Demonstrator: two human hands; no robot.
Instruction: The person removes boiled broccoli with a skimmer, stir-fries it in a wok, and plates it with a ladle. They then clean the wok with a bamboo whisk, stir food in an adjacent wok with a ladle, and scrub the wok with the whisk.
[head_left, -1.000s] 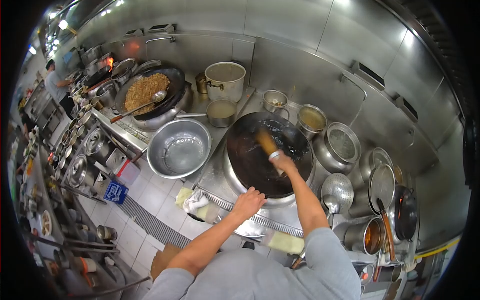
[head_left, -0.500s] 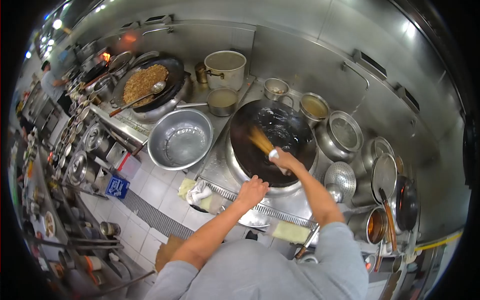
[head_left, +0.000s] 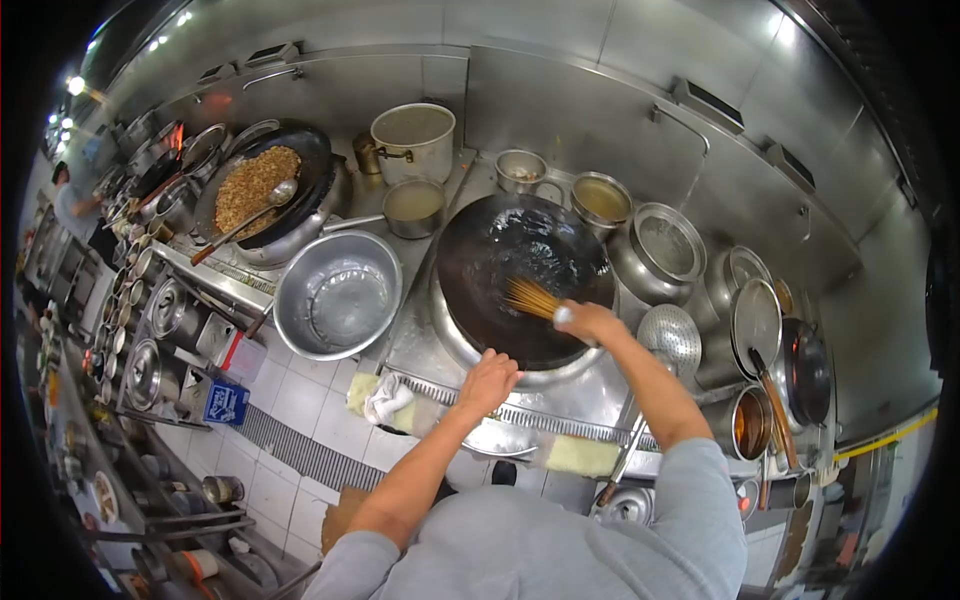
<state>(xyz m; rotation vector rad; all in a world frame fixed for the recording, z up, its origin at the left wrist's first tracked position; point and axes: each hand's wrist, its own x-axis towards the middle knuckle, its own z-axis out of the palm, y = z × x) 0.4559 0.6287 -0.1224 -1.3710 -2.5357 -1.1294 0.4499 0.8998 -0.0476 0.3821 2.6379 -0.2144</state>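
A large black wok (head_left: 470, 260) sits tilted on the round burner, with a shiny pool of water in its far part. My right hand (head_left: 592, 324) is closed around the white-bound grip of a bamboo wok brush (head_left: 532, 297). Its bristles point left and touch the wok's inner surface. My left hand (head_left: 490, 382) is closed on the near edge of the wok, its fingers bent; the part they grip is hidden under them. Beside the wok on the left stands a wide metal basin (head_left: 340, 295) with a little clear liquid.
Another wok (head_left: 318, 150) on the left holds brown crumbly food and a ladle (head_left: 245, 222). A tall pot (head_left: 413, 140) and saucepan (head_left: 414, 208) stand behind. On the right are a perforated skimmer (head_left: 670, 340), strainers and pots. A folded cloth (head_left: 388, 400) lies along the front edge.
The brush has swept from the wok's middle toward its near right side, with my right hand moving right. My left hand stays at the wok's edge. The whole view has shifted slightly.
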